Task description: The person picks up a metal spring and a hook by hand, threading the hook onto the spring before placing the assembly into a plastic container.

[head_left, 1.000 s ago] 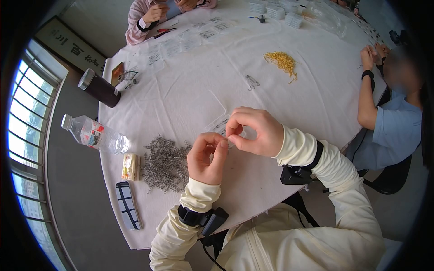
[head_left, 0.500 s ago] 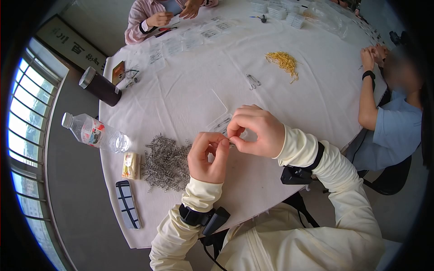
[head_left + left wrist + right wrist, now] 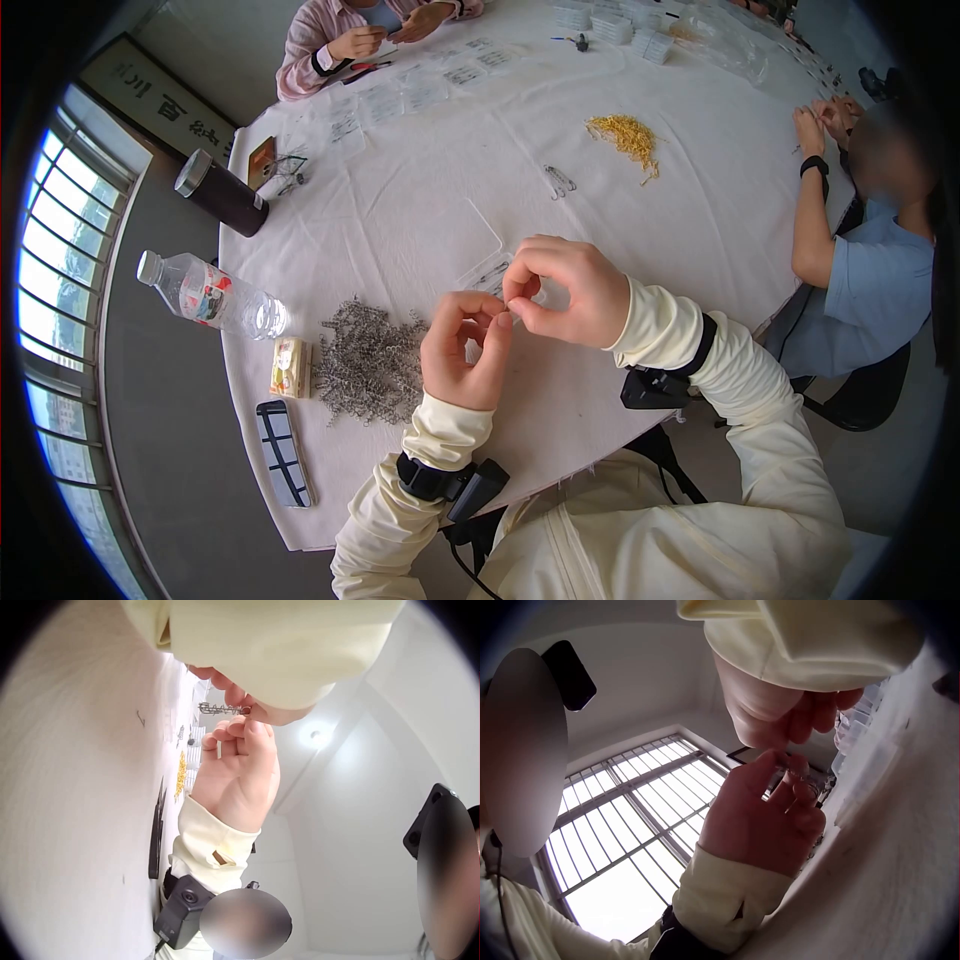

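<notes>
In the head view my left hand (image 3: 466, 358) and right hand (image 3: 572, 292) meet above the near part of the table, thumb and fingertips of each pinched together. A thin metal wire spring (image 3: 217, 709) shows between them in the left wrist view, its coiled length sticking out past the fingertips. Most of the grip is hidden by the fingers. Behind the hands lies a clear plastic tray (image 3: 478, 268) with dark wire pieces in it. Left of my left hand spreads a pile of grey wire springs (image 3: 365, 365).
Along the left edge are a water bottle (image 3: 215, 298), a dark thermos (image 3: 222, 195), a tissue pack (image 3: 289, 368) and a phone (image 3: 284, 455). Farther off lie a yellow heap of small pieces (image 3: 624, 140) and a few wire hooks (image 3: 559, 182). Two other people sit at the table.
My left hand has shifted slightly right, closer to the right hand, which stays almost still. Across the table, the person in pink has lowered their hands and holds a small dark thing.
</notes>
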A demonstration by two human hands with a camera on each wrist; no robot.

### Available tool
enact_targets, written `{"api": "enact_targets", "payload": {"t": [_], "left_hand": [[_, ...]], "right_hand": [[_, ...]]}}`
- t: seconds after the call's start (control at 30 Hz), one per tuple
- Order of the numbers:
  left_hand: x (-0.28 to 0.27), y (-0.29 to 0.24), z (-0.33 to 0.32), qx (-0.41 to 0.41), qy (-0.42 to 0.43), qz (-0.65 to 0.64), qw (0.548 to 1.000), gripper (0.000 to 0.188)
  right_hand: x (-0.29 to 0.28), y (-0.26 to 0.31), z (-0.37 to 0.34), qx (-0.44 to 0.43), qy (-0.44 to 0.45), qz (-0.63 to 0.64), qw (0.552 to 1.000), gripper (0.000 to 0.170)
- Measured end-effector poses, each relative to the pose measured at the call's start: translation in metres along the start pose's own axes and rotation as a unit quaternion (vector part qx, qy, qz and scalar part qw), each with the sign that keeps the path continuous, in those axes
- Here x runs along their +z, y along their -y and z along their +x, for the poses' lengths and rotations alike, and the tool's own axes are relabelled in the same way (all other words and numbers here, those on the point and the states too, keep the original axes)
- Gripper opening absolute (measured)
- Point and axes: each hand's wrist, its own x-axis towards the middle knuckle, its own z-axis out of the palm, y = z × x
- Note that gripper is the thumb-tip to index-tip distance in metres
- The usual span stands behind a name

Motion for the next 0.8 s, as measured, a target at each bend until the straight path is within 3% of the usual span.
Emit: {"api": "enact_targets", "payload": {"t": [0.8], "left_hand": [[0.0007,-0.0030,-0.0002,-0.019,-0.012,0.000,1.000,0.006]], "right_hand": [[-0.0021,-0.0031,-0.0002,0.009,0.005,0.006,1.000,0.008]]}}
